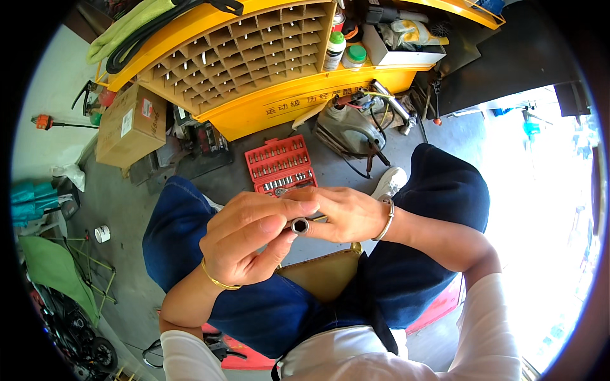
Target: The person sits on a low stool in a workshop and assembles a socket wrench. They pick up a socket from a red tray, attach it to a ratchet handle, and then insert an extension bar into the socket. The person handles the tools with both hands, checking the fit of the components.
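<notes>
Head view: left hand (244, 238), right hand (346, 213) pinch socket (300, 225) together.

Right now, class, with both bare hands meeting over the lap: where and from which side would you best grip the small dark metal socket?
Grip the small dark metal socket around its round outer wall, from the sides. Its open hollow end faces up toward the camera, so nothing there offers purchase. The left hand and right hand already close on it.
</notes>
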Action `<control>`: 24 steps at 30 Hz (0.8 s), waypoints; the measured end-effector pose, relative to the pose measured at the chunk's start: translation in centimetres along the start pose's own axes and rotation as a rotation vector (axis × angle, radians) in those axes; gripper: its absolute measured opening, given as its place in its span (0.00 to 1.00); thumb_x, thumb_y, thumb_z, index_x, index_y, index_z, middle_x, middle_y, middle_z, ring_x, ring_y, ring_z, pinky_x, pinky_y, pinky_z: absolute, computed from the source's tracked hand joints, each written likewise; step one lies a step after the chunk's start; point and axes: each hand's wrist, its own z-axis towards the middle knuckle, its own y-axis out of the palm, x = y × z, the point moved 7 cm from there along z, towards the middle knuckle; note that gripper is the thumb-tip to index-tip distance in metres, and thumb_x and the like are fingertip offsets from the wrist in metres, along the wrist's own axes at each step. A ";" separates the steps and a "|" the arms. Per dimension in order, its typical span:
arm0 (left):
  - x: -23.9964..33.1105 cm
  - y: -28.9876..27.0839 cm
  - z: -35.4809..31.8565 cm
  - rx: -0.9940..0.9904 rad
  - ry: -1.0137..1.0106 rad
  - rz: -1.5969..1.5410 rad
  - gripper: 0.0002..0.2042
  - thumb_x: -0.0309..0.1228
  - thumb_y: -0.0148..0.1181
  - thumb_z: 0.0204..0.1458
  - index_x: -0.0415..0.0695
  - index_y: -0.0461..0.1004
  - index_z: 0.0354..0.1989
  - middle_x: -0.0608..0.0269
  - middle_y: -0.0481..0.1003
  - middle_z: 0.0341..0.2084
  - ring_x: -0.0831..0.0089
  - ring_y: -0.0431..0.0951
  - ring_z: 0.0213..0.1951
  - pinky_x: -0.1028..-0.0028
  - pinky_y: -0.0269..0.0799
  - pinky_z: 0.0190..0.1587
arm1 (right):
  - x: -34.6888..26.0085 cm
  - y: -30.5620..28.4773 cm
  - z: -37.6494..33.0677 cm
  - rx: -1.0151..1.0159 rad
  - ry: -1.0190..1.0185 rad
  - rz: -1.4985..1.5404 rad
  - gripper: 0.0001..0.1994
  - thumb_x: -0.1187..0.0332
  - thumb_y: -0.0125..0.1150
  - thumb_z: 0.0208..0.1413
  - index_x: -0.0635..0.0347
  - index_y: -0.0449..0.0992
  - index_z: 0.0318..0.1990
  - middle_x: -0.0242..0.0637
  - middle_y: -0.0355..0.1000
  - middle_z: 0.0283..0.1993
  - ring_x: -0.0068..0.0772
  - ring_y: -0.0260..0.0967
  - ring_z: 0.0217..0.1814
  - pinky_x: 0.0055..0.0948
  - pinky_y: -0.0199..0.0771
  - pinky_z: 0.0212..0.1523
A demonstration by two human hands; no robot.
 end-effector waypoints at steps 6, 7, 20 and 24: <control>-0.1 0.1 -0.2 0.049 -0.012 -0.029 0.31 0.14 0.56 0.47 0.41 0.56 0.61 0.40 0.76 0.37 0.61 0.78 0.33 0.69 0.74 0.35 | -0.5 -0.1 -0.1 0.074 -0.054 -0.063 0.19 0.71 0.58 0.42 0.48 0.74 0.46 0.35 0.61 0.39 0.30 0.69 0.35 0.26 0.76 0.29; -0.3 0.1 -0.5 0.092 -0.030 -0.051 0.30 0.13 0.57 0.45 0.39 0.59 0.59 0.42 0.77 0.37 0.61 0.79 0.34 0.70 0.74 0.36 | -0.5 -0.3 -0.1 0.077 -0.053 -0.067 0.18 0.70 0.58 0.42 0.48 0.74 0.44 0.34 0.61 0.39 0.30 0.69 0.35 0.26 0.75 0.28; 2.3 2.7 2.9 0.213 -0.117 -0.184 0.24 0.11 0.59 0.46 0.37 0.64 0.54 0.46 0.75 0.39 0.60 0.77 0.44 0.68 0.78 0.42 | 2.3 -7.3 -1.1 0.545 0.097 0.087 0.17 0.85 0.57 0.40 0.63 0.62 0.38 0.44 0.72 0.42 0.48 0.72 0.40 0.34 0.75 0.37; 1.1 4.2 2.2 0.221 -0.102 -0.146 0.24 0.13 0.60 0.45 0.40 0.66 0.52 0.50 0.76 0.38 0.61 0.78 0.42 0.68 0.77 0.40 | 2.8 -7.9 -0.7 0.415 0.225 -0.017 0.25 0.86 0.54 0.38 0.63 0.67 0.50 0.43 0.70 0.45 0.50 0.69 0.47 0.37 0.72 0.46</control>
